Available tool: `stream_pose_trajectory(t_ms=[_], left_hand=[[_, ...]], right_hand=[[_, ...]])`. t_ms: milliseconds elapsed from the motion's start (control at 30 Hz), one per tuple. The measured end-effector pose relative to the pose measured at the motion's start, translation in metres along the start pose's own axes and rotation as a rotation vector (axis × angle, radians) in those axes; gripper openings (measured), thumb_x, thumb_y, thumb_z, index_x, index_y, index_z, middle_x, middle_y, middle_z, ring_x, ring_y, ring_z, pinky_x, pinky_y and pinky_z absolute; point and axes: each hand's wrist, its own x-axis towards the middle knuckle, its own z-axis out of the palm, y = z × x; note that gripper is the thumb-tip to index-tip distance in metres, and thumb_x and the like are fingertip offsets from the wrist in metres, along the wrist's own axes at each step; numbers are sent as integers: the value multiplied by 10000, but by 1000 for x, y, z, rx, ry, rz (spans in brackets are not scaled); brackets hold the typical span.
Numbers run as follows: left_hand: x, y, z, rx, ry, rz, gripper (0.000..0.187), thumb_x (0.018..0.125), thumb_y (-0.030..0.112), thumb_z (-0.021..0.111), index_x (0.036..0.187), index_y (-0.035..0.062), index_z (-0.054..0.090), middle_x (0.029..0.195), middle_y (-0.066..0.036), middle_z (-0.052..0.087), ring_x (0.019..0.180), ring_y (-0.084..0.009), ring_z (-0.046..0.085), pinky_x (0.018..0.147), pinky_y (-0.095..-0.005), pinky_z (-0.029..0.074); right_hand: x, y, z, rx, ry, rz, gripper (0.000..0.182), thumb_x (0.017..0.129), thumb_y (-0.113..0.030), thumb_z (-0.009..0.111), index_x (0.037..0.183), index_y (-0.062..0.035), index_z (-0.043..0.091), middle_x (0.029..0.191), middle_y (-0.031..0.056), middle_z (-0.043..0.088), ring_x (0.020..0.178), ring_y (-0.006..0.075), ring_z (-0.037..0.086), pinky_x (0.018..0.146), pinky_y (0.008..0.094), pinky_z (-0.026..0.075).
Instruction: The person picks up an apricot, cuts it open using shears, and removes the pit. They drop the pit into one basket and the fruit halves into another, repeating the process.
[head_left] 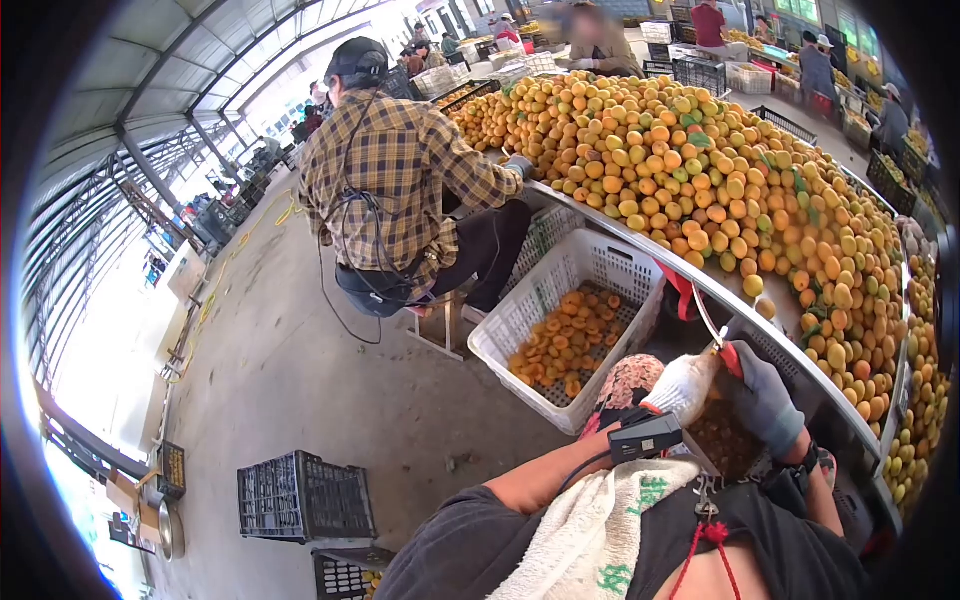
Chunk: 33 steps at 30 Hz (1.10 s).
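My left hand [686, 388], in a white knit glove, is closed beside the metal end of a tool, and anything in its fingers is hidden. My right hand [768, 398], in a grey glove, wraps round a red-handled tool [733, 360] with a curved metal strip running up towards the table edge. Both hands are close together over my lap. Beneath them a container [722, 440] of brownish fruit pieces shows in part. A large heap of apricots [690, 170] covers the metal-edged table [800, 362] in front of me.
A white plastic basket [490, 345] holding halved apricots [565, 335] stands left of my knees. Past it a person in a checked shirt [385, 180] sits at the table. Black crates [305, 497] rest on the concrete floor [230, 400]. Other people work in the background.
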Motion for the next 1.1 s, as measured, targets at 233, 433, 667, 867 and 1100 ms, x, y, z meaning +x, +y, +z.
stream_pose_trajectory(t_ms=[233, 433, 667, 867, 1100], left_hand=[[-3, 9, 16, 101, 85, -182, 565, 981, 610, 428, 837, 103, 630, 590, 4, 461, 441, -110, 336, 412, -326, 243], [-9, 17, 27, 146, -85, -214, 556, 975, 584, 487, 959, 54, 654, 721, 13, 558, 639, -92, 481, 571, -270, 392], [2, 24, 15, 261, -137, 102, 309, 933, 287, 643, 1034, -1, 688, 915, -43, 693, 795, -105, 605, 676, -300, 488], [39, 49, -133, 654, 196, 440, 225, 941, 292, 590, 962, 85, 676, 675, 0, 612, 564, -74, 570, 487, -237, 451], [134, 91, -159, 1286, 660, 680, 418, 805, 307, 722, 1119, 37, 662, 1089, -158, 671, 971, -313, 635, 865, -394, 506]], right_hand=[[-2, 26, 9, -261, 180, 42, 145, 903, -76, 575, 1021, -5, 529, 827, 236, 540, 740, 383, 519, 702, 392, 449], [-7, 68, 5, -53, 363, 121, 174, 920, -99, 589, 1052, 16, 595, 862, 126, 635, 770, 242, 589, 730, 326, 472], [-16, 71, -22, 217, 526, 279, 250, 956, -180, 611, 1092, 25, 654, 889, 39, 681, 812, 99, 588, 721, 274, 481], [-38, 60, -31, -33, 615, 350, 253, 930, -250, 642, 1017, -12, 629, 818, 180, 649, 711, 205, 599, 666, 356, 484], [-56, 121, -31, -62, 522, 268, 239, 977, -244, 616, 1077, -36, 555, 814, 138, 609, 720, 147, 509, 695, 314, 469]])
